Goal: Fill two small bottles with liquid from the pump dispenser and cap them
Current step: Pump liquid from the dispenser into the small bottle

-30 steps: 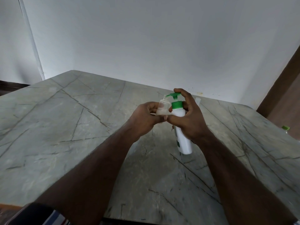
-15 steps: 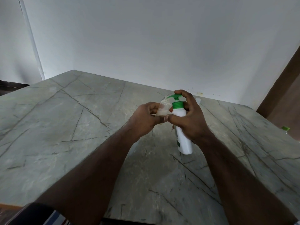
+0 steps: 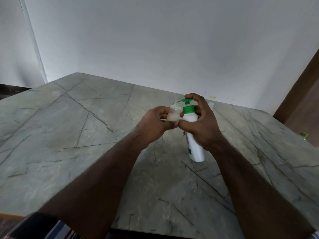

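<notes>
Centre-right of frame: left hand [image 3: 152, 125] fingers curled round small clear bottle [image 3: 173, 112], mouth tilted up under green nozzle. Right hand [image 3: 201, 125] gripping white pump dispenser [image 3: 194, 144], index finger on pump head. Dispenser base standing on grey marble surface [image 3: 69, 135].

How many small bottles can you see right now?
1 for sure: a clear small bottle in the left hand, at the dispenser nozzle. The blurry object behind the right hand may be another.
</notes>
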A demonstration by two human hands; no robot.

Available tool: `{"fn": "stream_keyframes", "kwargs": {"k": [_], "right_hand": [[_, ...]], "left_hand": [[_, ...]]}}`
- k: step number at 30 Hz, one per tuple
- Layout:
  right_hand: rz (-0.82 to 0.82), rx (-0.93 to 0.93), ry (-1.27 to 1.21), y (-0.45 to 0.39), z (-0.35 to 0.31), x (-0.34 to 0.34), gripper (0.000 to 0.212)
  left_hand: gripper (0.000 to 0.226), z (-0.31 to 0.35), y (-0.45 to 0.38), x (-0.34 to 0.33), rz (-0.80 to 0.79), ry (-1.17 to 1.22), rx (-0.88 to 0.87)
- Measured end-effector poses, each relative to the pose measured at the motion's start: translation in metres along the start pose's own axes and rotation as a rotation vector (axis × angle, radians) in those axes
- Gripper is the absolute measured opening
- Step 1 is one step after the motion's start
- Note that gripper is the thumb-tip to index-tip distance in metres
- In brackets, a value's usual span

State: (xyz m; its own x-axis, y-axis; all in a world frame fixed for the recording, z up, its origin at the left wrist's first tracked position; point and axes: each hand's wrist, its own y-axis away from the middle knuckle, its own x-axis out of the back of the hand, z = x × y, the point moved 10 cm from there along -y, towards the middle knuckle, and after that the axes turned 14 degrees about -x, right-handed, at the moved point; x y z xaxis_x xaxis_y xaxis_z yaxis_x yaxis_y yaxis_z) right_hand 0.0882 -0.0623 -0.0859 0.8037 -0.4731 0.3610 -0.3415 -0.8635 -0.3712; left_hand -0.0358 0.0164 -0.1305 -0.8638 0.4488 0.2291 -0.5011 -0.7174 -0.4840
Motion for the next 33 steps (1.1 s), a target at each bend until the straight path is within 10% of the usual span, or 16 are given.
{"fn": "stream_keyframes", "kwargs": {"k": [33], "right_hand": [[0.004,0.044,0.032,-0.0004,-0.0023,-0.0007,0.075]], "left_hand": [[0.051,-0.0009,-0.0004,0.0018,0.016,-0.012,0.002]]}}
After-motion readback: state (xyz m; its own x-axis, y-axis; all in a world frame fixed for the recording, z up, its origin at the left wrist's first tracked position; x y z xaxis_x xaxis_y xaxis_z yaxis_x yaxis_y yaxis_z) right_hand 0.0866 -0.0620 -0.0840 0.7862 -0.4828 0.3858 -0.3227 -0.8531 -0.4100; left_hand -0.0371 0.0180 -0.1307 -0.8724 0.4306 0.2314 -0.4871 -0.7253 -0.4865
